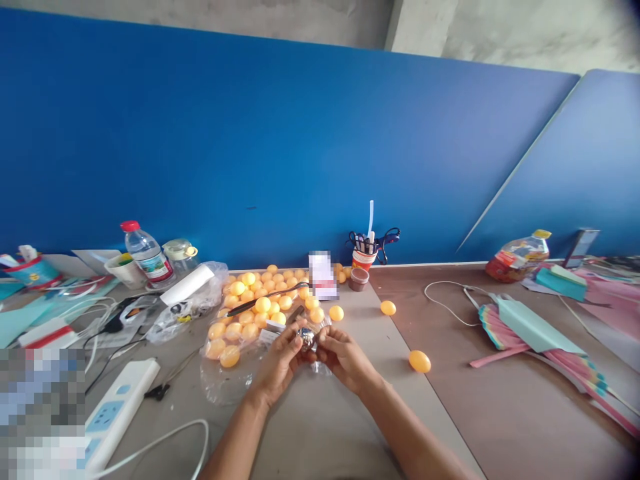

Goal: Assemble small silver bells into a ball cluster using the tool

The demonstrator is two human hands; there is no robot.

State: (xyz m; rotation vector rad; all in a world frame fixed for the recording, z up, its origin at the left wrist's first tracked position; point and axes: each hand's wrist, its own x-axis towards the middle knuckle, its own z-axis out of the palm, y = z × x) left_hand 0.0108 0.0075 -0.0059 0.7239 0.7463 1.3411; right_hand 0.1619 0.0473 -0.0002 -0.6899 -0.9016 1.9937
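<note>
Between both hands, above the front of the desk, is a small shiny silver ball-shaped thing (306, 337); its exact kind does not show. My left hand (280, 360) grips it from the left, the thumb on its side. From the right, the fingers of my right hand (346, 357) pinch at its edge and at a bit of clear plastic film (320, 368). Just behind the hands lie many orange balls (246, 317) on a clear plastic bag (225, 387). A black-handled tool with a thin metal end (243, 308) rests across the balls.
Loose orange balls (419, 361) lie to the right. A cup of pens (364, 257) and a small brown tub (359, 280) stand by the blue partition (280, 147). Left are a power strip (120, 400), cables and a bottle (150, 257). Far right are another bottle (520, 257) and coloured paper (540, 323).
</note>
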